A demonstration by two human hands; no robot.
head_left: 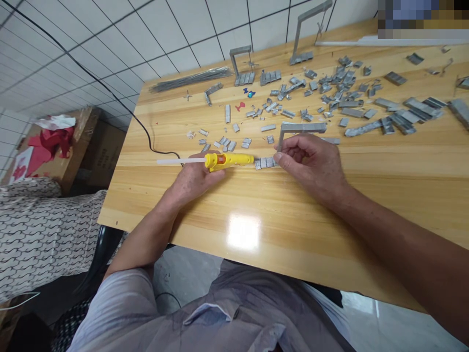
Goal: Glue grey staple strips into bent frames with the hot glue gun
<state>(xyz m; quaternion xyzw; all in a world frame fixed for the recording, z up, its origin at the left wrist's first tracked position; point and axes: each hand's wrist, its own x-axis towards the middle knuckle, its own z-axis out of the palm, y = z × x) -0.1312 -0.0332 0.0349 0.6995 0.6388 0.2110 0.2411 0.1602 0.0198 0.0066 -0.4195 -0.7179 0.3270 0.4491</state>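
My left hand point(198, 177) is closed round a yellow glue gun point(234, 160), with a white glue stick point(179, 161) sticking out of its back end. The gun's nozzle touches or nearly touches a flat base of grey metal staple blocks point(265, 163) on the table. My right hand point(317, 164) pinches the foot of an upright grey bracket point(303, 127) between thumb and fingers, at the right end of that base. The bracket's top arm reaches to the right.
Grey staple pieces point(342, 80) lie scattered over the wooden table point(198, 215). Two similar stands point(241, 50) point(311, 14) are near the tiled wall. Thin metal rods point(192, 79) lie at the back left. A black cord point(141, 124) crosses the table's left side.
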